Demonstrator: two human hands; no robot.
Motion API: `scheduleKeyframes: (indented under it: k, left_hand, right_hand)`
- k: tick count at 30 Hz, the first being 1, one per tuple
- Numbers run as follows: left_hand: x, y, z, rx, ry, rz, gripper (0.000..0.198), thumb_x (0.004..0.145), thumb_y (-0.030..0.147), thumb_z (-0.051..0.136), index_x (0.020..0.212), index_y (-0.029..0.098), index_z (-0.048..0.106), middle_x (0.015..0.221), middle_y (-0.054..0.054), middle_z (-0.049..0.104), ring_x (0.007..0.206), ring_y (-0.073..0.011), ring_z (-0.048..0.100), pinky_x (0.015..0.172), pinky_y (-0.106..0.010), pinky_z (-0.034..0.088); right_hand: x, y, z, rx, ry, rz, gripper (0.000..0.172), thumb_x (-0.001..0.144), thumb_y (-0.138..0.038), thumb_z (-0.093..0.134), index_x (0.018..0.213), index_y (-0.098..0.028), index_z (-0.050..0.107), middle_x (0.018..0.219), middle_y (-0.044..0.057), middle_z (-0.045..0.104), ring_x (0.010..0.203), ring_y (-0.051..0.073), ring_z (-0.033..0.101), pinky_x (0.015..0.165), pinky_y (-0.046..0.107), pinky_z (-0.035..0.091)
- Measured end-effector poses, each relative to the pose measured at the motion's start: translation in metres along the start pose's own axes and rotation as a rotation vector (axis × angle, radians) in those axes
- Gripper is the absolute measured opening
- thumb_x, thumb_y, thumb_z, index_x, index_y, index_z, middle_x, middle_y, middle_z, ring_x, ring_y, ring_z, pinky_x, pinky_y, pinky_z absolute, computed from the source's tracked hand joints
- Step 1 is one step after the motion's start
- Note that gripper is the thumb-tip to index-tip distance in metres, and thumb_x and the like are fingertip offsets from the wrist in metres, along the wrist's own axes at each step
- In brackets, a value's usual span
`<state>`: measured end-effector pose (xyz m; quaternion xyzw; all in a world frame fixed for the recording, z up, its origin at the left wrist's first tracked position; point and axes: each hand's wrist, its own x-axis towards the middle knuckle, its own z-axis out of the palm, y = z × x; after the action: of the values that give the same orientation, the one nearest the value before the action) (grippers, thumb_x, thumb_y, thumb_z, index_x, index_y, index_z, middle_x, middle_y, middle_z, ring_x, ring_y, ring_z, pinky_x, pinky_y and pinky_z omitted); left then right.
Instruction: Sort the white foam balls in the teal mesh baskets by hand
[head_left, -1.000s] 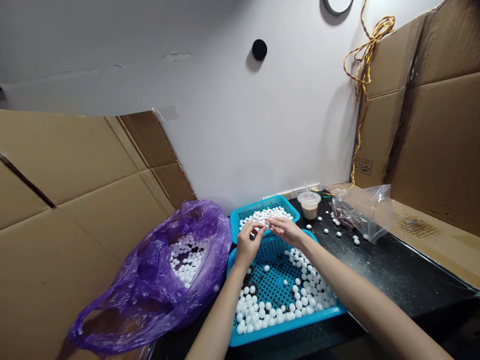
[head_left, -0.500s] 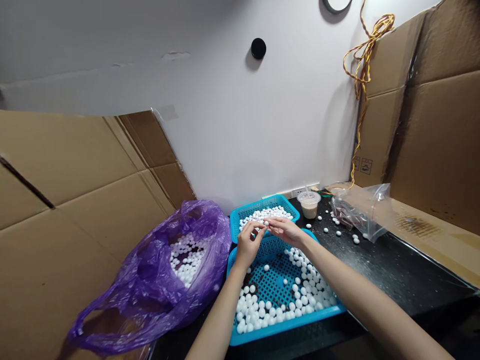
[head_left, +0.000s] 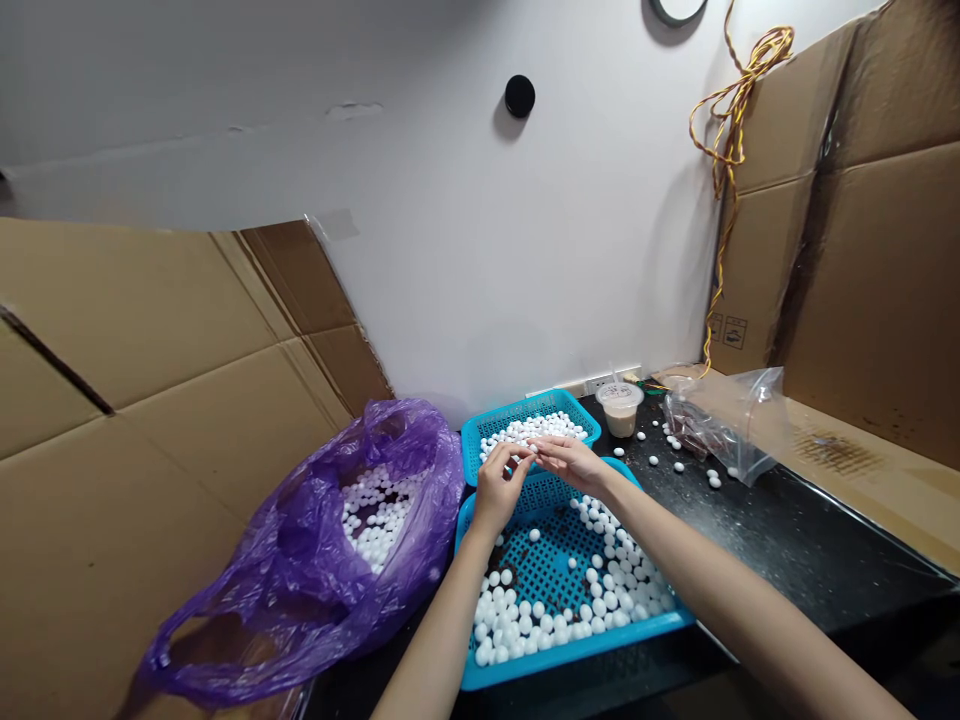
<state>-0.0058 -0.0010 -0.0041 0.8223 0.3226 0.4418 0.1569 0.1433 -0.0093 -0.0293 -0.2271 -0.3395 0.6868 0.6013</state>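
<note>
My left hand (head_left: 501,488) and my right hand (head_left: 571,466) meet above the gap between two blue plastic baskets. Their fingertips close together on a small white ball (head_left: 533,449), mostly covered by the fingers. Under my wrists lies the nearer blue basket (head_left: 577,650), with many white balls (head_left: 517,632) heaped along its front and right side and dark crumbs on its mesh floor. Behind my fingers is the farther blue basket (head_left: 470,440), holding a layer of white balls.
On the left slumps an open purple plastic bag (head_left: 300,560) containing more white balls. A lidded cup (head_left: 621,410), loose white balls and a clear zip bag (head_left: 739,430) with brown material rest on the black tabletop (head_left: 757,540). Cardboard panels (head_left: 885,280) stand at both sides.
The whole view has shifted very slightly. Both hands keep the same pose around the white ball, with only slight finger movement.
</note>
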Motion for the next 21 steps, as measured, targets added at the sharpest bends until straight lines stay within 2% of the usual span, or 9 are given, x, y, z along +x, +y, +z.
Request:
scheduleKeyframes:
  k: [7,15,21]
  left_hand:
    - [0.000,0.000,0.000,0.003,-0.005,-0.006,0.021,0.080,0.035,0.048,0.076,0.017,0.057,0.078,-0.001,0.056,0.062,-0.0079,0.049,0.054,-0.020,0.040]
    - [-0.002,-0.009,0.004,-0.108,-0.020,-0.115,0.022,0.077,0.039,0.049,0.081,0.017,0.048,0.080,0.000,0.052,0.063,-0.0074,0.052,0.048,-0.017,0.041]
    - [-0.002,-0.013,0.005,-0.092,-0.031,-0.116,0.022,0.079,0.037,0.048,0.088,0.018,0.052,0.087,-0.002,0.054,0.068,-0.0083,0.055,0.052,-0.017,0.044]
  right_hand:
    - [0.000,0.001,-0.001,-0.008,-0.029,0.002,0.025,0.059,-0.023,0.073,0.082,-0.012,0.067,0.079,0.002,0.064,0.073,0.008,0.058,0.076,0.019,0.044]
    - [-0.001,0.000,0.000,-0.032,-0.009,0.006,0.023,0.060,-0.023,0.073,0.080,-0.013,0.067,0.082,0.003,0.065,0.077,0.010,0.060,0.077,0.022,0.046]
    - [-0.001,0.002,0.000,-0.023,-0.013,0.003,0.022,0.060,-0.022,0.073,0.079,-0.014,0.067,0.085,0.004,0.066,0.081,0.012,0.061,0.078,0.022,0.047]
